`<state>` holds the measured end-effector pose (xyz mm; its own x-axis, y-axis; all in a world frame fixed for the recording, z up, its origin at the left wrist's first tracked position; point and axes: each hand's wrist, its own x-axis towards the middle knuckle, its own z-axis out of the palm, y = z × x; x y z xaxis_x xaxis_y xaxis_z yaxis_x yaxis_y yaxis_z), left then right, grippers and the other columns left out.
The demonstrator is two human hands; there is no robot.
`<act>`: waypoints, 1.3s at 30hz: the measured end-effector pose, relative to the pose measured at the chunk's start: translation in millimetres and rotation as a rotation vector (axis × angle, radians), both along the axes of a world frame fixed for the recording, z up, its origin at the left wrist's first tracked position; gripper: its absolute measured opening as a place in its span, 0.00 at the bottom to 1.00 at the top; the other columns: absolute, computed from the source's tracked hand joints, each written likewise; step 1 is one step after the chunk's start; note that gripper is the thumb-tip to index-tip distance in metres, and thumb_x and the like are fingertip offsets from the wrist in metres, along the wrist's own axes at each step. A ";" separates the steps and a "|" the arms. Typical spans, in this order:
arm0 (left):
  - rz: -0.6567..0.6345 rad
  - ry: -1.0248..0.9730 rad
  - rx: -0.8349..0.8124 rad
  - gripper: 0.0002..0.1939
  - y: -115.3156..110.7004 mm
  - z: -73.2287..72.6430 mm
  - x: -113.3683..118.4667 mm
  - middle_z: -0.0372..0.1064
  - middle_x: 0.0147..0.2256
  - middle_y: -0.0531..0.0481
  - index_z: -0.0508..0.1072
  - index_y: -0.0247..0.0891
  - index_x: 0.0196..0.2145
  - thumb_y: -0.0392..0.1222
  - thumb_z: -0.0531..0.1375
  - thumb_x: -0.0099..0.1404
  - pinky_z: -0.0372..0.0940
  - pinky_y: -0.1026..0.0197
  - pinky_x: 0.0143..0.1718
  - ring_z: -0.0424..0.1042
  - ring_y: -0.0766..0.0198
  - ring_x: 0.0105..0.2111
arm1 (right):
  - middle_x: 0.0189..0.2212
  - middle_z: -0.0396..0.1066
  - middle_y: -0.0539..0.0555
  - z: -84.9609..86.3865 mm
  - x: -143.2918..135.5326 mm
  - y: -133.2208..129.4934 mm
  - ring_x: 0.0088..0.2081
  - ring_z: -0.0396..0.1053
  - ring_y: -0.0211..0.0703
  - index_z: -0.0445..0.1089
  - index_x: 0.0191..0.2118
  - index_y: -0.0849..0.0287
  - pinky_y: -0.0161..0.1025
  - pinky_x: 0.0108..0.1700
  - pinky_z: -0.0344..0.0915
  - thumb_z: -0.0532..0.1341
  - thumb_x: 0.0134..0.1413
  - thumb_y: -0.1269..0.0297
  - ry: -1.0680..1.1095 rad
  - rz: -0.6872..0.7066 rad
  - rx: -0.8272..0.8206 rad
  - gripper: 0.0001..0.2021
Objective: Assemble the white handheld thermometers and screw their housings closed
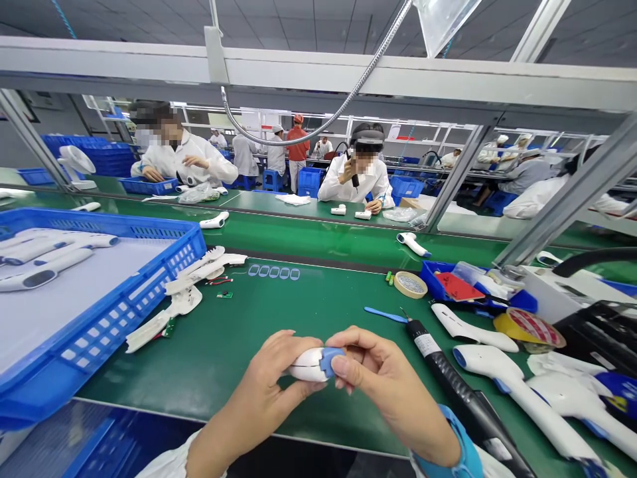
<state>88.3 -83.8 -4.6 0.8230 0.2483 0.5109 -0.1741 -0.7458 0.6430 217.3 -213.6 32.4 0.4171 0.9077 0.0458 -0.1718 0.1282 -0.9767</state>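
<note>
The left hand (271,378) holds a smooth white plastic piece (306,365) with a blue end (333,362), and the right hand (373,372) pinches that blue end. The piece is above the front of the green worktop (308,302). A long black tool (448,378) with a white label lies just beside the right arm, near a thin blue stick (385,314). Past it is a white gun-shaped plastic thing (507,375). Curved white plastic shells (174,312) sit to the left. On the far left, a big blue plastic tray (124,318) holds more white plastic things (74,257). On the right, a small blue plastic bin (525,302) holds a red card (460,287).
</note>
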 end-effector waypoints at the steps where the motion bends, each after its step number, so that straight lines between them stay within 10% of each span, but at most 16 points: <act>1: 0.005 -0.021 0.014 0.16 -0.9 -0.1 0.5 0.71 0.41 0.57 0.62 0.50 0.48 0.39 0.58 0.63 0.52 0.59 0.53 0.68 0.65 0.41 | 0.23 0.65 0.47 -2.1 -1.3 0.8 0.24 0.64 0.30 0.73 0.35 0.58 0.28 0.24 0.60 0.67 0.47 0.62 0.000 -0.022 0.019 0.08; 17: -0.012 0.133 -0.111 0.16 1.3 3.5 2.6 0.69 0.40 0.59 0.63 0.54 0.48 0.42 0.59 0.63 0.59 0.66 0.40 0.66 0.67 0.38 | 0.27 0.63 0.48 -4.0 1.7 5.2 0.22 0.60 0.28 0.76 0.35 0.53 0.29 0.23 0.60 0.66 0.47 0.61 -0.112 -0.075 0.009 0.08; 26: 0.016 -0.047 -0.063 0.07 -2.7 -6.8 12.7 0.68 0.31 0.53 0.67 0.44 0.41 0.43 0.55 0.64 0.59 0.63 0.33 0.63 0.64 0.30 | 0.50 0.65 0.50 -33.9 -14.4 12.5 0.52 0.61 0.43 0.65 0.50 0.46 0.40 0.53 0.59 0.58 0.56 0.63 -0.634 -0.187 0.199 0.15; 39: 0.041 0.287 -0.266 0.12 8.5 22.1 2.0 0.67 0.37 0.53 0.66 0.43 0.43 0.46 0.58 0.62 0.59 0.64 0.36 0.65 0.63 0.35 | 0.37 0.74 0.50 -34.5 4.9 14.8 0.41 0.70 0.41 0.65 0.43 0.50 0.36 0.41 0.67 0.65 0.48 0.55 0.135 -0.247 0.367 0.16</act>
